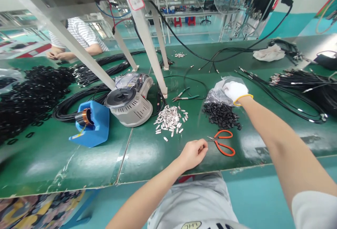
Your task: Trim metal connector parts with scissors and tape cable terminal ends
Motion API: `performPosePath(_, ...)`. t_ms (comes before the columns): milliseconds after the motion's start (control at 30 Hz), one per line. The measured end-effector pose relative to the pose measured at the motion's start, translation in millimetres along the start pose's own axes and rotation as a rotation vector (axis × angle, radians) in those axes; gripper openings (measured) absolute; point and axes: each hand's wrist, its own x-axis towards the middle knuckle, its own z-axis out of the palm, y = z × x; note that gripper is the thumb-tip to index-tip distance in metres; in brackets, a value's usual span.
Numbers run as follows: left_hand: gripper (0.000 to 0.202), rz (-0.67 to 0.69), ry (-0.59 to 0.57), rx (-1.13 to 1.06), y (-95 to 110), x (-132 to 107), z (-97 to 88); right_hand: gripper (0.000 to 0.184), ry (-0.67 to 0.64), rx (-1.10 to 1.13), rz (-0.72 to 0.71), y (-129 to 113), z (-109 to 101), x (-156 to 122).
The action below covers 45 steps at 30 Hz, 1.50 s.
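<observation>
In the head view, my right hand, in a white glove with a yellow cuff, grips a clear plastic bag. Below the bag's mouth lies a heap of small black plastic pieces. My bare left hand rests closed near the table's front edge; its curled fingers hide whatever they may hold. Just right of it are scissors with orange handles, their blades pointing at my fingers. A pile of small silvery metal connectors is spread beyond my left hand.
Green-handled pliers lie behind the connectors. A grey round tape dispenser and a blue tape holder stand left. Black cables fill the right side; black rings are heaped far left. White shelf posts rise mid-table. Another person sits opposite.
</observation>
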Motion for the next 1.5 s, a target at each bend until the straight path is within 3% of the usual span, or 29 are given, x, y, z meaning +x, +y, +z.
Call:
performPosePath(133,0.007,-0.006,0.038,-0.083,-0.4,-3.9,1.4,0.04,0.223,0.2,0.083,-6.7,-24.1,-36.1)
performPosePath(233,0.011,-0.028,0.144,-0.168,-2.8,-8.2,0.2,0.047,0.276,0.391,0.059,-28.4,-32.0,-80.5)
performPosePath(367,0.022,-0.083,0.32,-0.303,-6.6,-11.0,-4.9,0.04,0.064,0.655,-0.162,-80.3,-14.0,-153.7)
performPosePath(467,0.041,-0.138,0.271,-0.545,-7.5,-13.1,-9.7,0.028,-0.129,0.757,-0.32,-125.7,9.1,-200.0)
performPosePath(533,0.043,-0.171,0.222,-0.623,-8.4,-17.6,-13.2,0.022,-0.169,0.777,-0.369,-151.4,21.2,-220.2)
performPosePath(633,0.036,-0.202,0.236,-0.549,-13.1,-30.3,-20.4,0.021,-0.169,0.753,-0.388,-172.7,29.4,-236.4)
performPosePath(733,0.029,-0.228,0.309,-0.421,-21.1,-45.7,-30.8,0.032,-0.138,0.694,-0.349,-163.5,27.3,-243.7)
performPosePath(833,0.018,-0.227,0.385,-0.262,-28.8,-56.3,-40.1,0.035,-0.042,0.553,-0.268,-125.9,21.4,-249.1)
performPosePath(933,0.011,-0.18,0.408,-0.045,-34.1,-58.9,-43.0,0.036,0.03,0.249,-0.299,-84.6,19.3,-257.9)
performPosePath(1033,0.013,-0.116,0.389,0.276,-36.7,-57.7,-40.6,0.042,0.015,0.091,-0.371,-63.5,23.0,-269.5)
performPosePath(1133,0.011,-0.084,0.404,0.378,-36.9,-58.7,-38.9,0.04,0.024,0.008,-0.408,-62.6,26.9,-276.7)
performPosePath(1300,0.013,-0.013,0.471,0.315,-30.7,-65.4,-41.1,0.032,0.018,-0.086,-0.525,-72.2,23.4,-271.2)
performPosePath(1500,0.017,0.062,0.402,0.254,-9.8,-74.0,-32.0,0.03,0.074,-0.093,-0.637,-80.2,21.2,-264.3)
